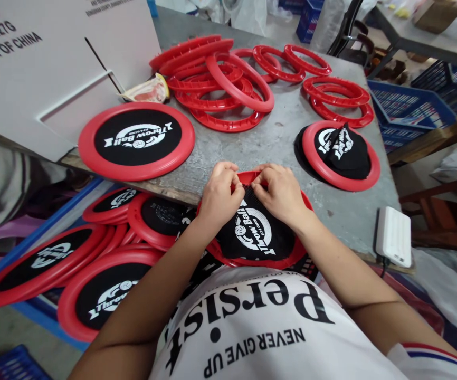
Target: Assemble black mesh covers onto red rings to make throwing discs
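Note:
Against my torso at the table's front edge rests a red plastic ring with a black fabric disc printed "Throw Ball" laid inside it. My left hand is closed, its thumb and fingers pinching the fabric at the ring's far rim. Right beside it, my right hand pinches the same edge of the fabric. The fingertips of both hands nearly meet there. Beyond my left hand lies a flat red-rimmed throw disc. Past my right hand, another red ring has loose, folded black fabric on it.
Bare red rings are piled at the back of the grey table. A white carton stands at left. Below, a blue crate holds several throw discs. A white power bank sits at the right edge.

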The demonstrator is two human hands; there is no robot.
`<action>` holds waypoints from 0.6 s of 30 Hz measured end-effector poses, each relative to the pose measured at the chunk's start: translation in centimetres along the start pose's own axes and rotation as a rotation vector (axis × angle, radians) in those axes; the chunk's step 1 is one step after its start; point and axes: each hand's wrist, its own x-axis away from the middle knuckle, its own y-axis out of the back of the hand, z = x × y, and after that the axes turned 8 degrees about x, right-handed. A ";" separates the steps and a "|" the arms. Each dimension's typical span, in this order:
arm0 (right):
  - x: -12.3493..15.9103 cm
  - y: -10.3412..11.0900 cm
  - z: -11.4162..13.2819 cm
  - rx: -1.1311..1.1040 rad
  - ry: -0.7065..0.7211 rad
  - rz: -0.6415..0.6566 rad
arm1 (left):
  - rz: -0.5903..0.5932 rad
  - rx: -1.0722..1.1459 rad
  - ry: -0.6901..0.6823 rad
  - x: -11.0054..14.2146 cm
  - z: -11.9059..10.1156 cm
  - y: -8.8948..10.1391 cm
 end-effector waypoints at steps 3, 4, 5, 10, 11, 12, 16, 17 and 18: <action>0.0 -0.1 0.2 0.056 -0.011 -0.009 | -0.010 -0.021 -0.015 0.2 0.1 -0.3; 0.0 -0.2 0.2 0.070 -0.019 -0.011 | -0.011 -0.027 -0.018 0.1 0.1 -0.4; 0.0 -0.3 0.2 0.079 -0.028 -0.013 | -0.011 -0.035 -0.020 0.0 0.1 -0.5; -0.2 -0.3 -0.1 0.059 -0.017 -0.006 | 0.074 -0.021 -0.012 -0.7 0.4 0.0; -0.2 -0.2 -0.2 0.051 -0.005 -0.009 | 0.102 0.009 -0.024 -0.6 0.5 0.3; -0.1 -0.2 -0.4 0.045 0.005 -0.016 | 0.124 0.037 -0.040 -0.4 0.6 0.6; 0.2 0.1 -1.0 0.029 0.002 -0.064 | 0.062 0.064 -0.045 1.2 1.2 1.2; 0.2 0.2 -1.1 0.022 0.001 -0.064 | 0.029 0.063 -0.027 1.6 1.3 1.2; 0.2 0.3 -1.2 0.013 0.006 -0.055 | 0.003 0.064 -0.011 1.9 1.4 1.1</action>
